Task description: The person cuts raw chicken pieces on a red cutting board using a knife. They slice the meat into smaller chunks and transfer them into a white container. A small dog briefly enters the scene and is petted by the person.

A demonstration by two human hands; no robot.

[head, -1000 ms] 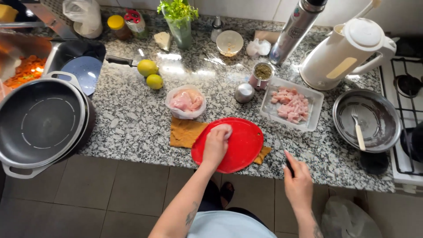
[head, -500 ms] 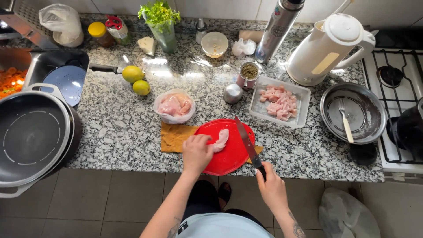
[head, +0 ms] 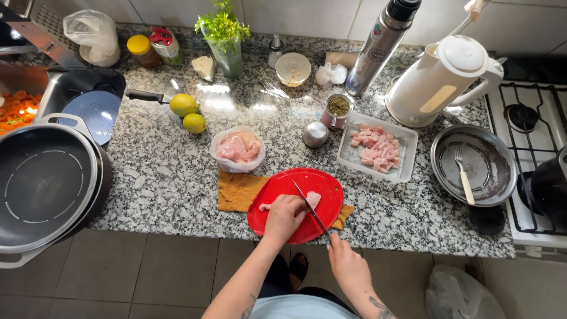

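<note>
A piece of raw chicken (head: 313, 199) lies on a red oval cutting board (head: 277, 190), which rests on an orange cloth (head: 236, 190). My left hand (head: 283, 217) presses down on the chicken. My right hand (head: 348, 267) grips a knife (head: 310, 210) whose blade lies across the meat beside my left fingers. A bag of raw chicken (head: 238, 147) sits behind the board. A white tray of cut chicken pieces (head: 378, 147) stands to the right.
Big dark pot (head: 44, 183) at left edge, blue strainer (head: 94, 112), two lemons (head: 188, 113), a black-handled knife (head: 144, 95). Metal pan with fork (head: 472, 165), white kettle (head: 437, 80), thermos (head: 384, 41), herb glass (head: 227, 35), spice cup (head: 336, 109), stove (head: 531, 147).
My right hand has brought the knife from beside the board onto the chicken. My left hand shifted from the board's middle to hold the meat down.
</note>
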